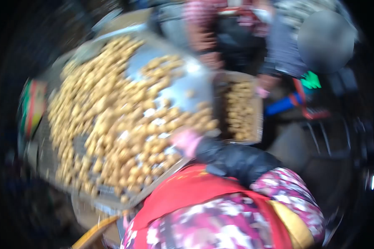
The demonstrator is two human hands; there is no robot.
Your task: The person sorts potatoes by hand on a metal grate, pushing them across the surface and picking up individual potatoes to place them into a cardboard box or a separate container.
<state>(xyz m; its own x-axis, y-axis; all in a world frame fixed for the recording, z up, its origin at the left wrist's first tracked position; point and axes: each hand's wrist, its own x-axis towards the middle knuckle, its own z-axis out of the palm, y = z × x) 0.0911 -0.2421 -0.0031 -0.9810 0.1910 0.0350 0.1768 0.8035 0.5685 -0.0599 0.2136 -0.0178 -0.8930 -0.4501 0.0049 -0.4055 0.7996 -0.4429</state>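
My right hand, in a pinkish glove below a dark sleeve cover, is at the near right part of a metal sorting table. It touches or hovers just over a spread of small, round, tan items that look like potatoes. Motion blur smears its fingers, so whether it grips anything cannot be made out. My left hand does not show. Just beyond my right forearm stands a box holding more of the same round items.
Across the table, one person's arm reaches down beside it. Another person's pink-gloved hand is by the box's far right corner. Right of the box are a blue cylindrical thing and a bright green thing. A striped, colourful sack-like thing stands left.
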